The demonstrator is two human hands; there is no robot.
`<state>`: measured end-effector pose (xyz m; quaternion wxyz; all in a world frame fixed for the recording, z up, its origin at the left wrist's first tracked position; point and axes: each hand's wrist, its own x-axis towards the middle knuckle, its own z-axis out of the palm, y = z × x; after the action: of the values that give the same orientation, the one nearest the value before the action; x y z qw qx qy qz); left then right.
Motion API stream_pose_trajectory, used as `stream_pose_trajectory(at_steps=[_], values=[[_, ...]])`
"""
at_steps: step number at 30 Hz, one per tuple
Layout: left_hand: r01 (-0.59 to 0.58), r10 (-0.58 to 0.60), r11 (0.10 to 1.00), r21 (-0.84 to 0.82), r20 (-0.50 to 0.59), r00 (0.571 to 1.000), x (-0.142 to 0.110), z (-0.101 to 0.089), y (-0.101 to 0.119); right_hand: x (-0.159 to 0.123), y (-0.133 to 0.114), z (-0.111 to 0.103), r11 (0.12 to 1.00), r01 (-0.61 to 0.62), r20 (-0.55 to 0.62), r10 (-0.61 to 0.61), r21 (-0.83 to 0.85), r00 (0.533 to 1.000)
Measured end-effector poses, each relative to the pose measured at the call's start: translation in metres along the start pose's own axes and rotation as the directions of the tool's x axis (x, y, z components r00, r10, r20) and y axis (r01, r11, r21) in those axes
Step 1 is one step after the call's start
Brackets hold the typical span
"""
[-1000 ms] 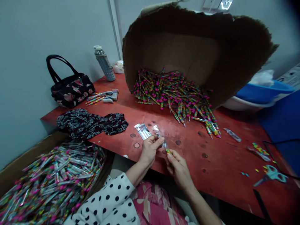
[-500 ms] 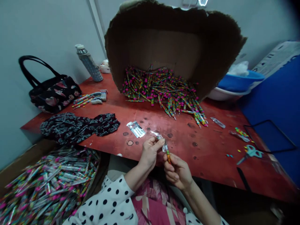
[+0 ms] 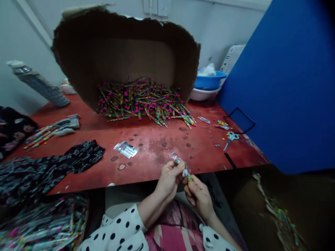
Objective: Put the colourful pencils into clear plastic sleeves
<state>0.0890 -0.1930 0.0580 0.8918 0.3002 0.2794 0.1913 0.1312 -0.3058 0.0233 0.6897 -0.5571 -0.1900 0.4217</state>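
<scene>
Everything on the tabletop (image 3: pixel 154 162) sits farther left in view than half a second ago, as the head has turned right, and the blue panel (image 3: pixel 285 80) now fills more of that side. Less of the colourful stick (image 3: pixel 189 178) shows between the hands than before: only a short green and yellow piece.

The left hand (image 3: pixel 168 178) pinches a clear wrapper (image 3: pixel 176 157) between thumb and fingers. The right hand (image 3: pixel 200 192) is closed on the stick, just beside the wrapper's lower end; how far the stick reaches inside is too small to tell. Both are held at the near edge of the tabletop, above the lap.

Left of the hands lie some silvery packets (image 3: pixel 126 149), and farther left a dark patterned cloth (image 3: pixel 78 157) spreads over the edge. Behind, a cardboard box (image 3: pixel 133 55) on its side holds a pile of colourful sticks with pink ends (image 3: pixel 143 99), some spilling out in front. To the right, scissors (image 3: pixel 231 138) lie near small coloured pieces (image 3: pixel 223 123). At lower left is a blurred heap of wrapped sticks (image 3: pixel 47 223).
</scene>
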Motion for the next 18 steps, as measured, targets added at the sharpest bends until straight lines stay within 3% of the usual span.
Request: stream_pose_trajectory(at_steps=[3,4,5,6,8,10,13,16,18], values=[[-0.079,0.095,0.983,0.163,-0.090,0.991,0.025,-0.015,0.016,0.006,0.001,-0.005,0.998,0.007,-0.112,0.001,0.070,0.994],[-0.130,0.167,0.946,0.296,-0.105,0.980,0.034,-0.023,0.026,0.009,0.000,-0.007,0.997,0.004,-0.138,0.007,0.077,0.990],[-0.179,0.241,0.855,0.488,-0.067,0.968,0.043,-0.031,0.037,0.011,0.000,-0.010,0.997,-0.005,-0.152,0.016,0.072,0.988],[-0.224,0.316,0.691,0.687,-0.009,0.949,0.050,-0.040,0.049,0.013,-0.001,-0.013,0.998,-0.015,-0.156,0.025,0.060,0.987],[-0.242,0.382,0.263,0.934,0.130,0.915,0.061,-0.054,0.071,0.016,-0.002,-0.016,0.999,-0.027,-0.152,0.032,0.038,0.988],[-0.211,0.385,-0.098,0.972,0.233,0.893,0.068,-0.061,0.086,0.018,-0.005,-0.018,0.999,-0.025,-0.155,0.030,0.037,0.987],[-0.068,0.438,-0.456,0.888,0.290,0.851,0.075,-0.062,0.096,0.021,-0.009,-0.017,0.997,-0.018,-0.158,0.030,0.077,0.987],[0.030,0.465,-0.590,0.807,0.310,0.829,0.073,-0.057,0.098,0.023,-0.012,-0.016,0.994,-0.001,-0.170,0.020,0.112,0.985],[-0.009,0.462,-0.514,0.858,0.286,0.839,0.066,-0.050,0.098,0.022,-0.013,-0.016,0.995,-0.002,-0.195,0.021,0.098,0.981]])
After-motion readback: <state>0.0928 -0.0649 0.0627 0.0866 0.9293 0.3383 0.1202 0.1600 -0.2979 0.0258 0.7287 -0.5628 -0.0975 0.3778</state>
